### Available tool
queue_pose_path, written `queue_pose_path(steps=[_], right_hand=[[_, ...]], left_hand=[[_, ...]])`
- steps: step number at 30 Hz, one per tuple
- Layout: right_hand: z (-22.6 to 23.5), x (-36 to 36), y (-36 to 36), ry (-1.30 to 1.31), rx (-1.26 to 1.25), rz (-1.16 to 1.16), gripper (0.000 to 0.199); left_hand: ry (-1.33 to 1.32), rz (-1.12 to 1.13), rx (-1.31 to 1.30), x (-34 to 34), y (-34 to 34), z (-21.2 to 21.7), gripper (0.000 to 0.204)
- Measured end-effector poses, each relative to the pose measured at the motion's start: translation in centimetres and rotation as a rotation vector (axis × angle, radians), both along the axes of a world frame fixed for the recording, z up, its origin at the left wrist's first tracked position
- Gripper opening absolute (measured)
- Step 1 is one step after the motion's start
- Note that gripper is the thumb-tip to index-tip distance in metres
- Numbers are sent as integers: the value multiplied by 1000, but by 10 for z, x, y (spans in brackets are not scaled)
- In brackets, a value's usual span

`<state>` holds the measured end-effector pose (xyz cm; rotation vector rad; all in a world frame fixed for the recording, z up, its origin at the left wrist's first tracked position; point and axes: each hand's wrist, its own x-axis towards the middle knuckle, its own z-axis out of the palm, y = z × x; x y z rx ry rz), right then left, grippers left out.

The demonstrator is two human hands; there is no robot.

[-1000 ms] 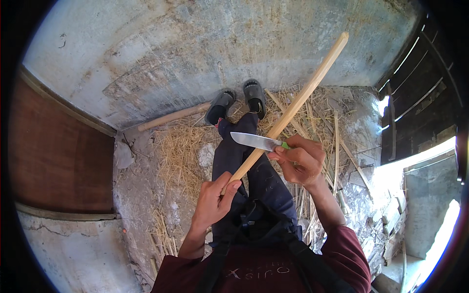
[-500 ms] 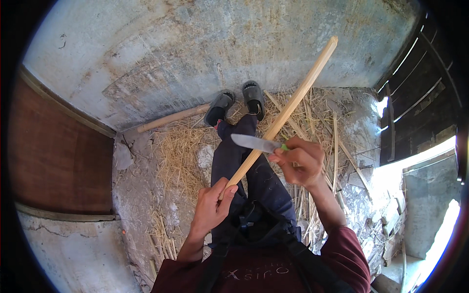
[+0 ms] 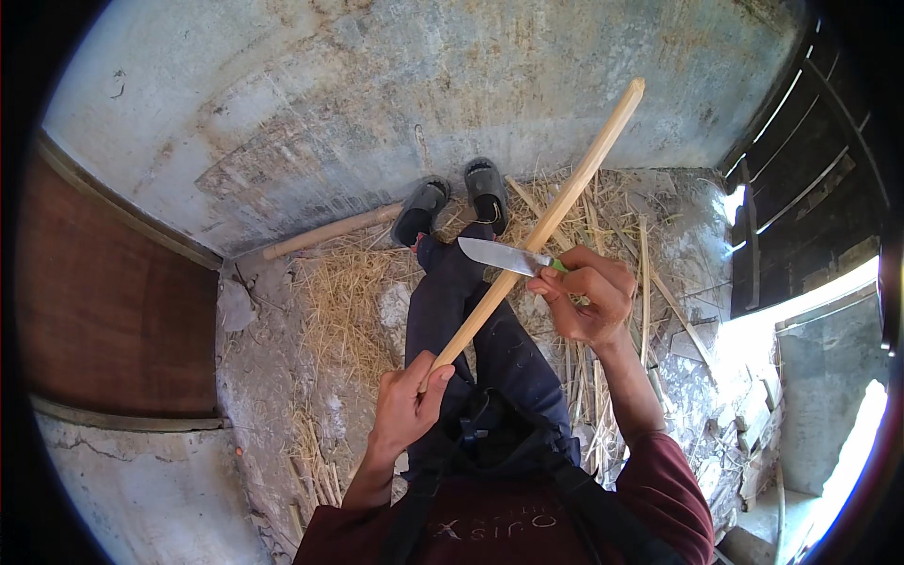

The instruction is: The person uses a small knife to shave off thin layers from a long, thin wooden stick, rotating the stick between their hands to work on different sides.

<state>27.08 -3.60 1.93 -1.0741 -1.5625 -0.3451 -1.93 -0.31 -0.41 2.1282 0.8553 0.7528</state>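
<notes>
Left grip closed on the near end of the stick; the stick runs up and to the right from it, across the legs, its far end over the wall. Right grip, right of the stick, closed on the knife; the blade points left and lies against the stick about midway. Shoes lie beyond both grips, at the wall's foot. Pole lies on the floor left of the shoes. Straw lies under and either side of the legs.
</notes>
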Motion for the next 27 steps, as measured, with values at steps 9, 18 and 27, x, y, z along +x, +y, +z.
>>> queue_pose_path(steps=[9, 18, 27], right_hand=[[-5, 33, 12, 162, 43, -174, 24], [-7, 34, 8, 220, -105, -74, 21], [8, 29, 10, 88, -34, -50, 28]], left_hand=[[10, 25, -60, -15, -3, -11, 32], [-22, 43, -200, -19, 2, -24, 34], [-1, -19, -173, -21, -1, -27, 32]])
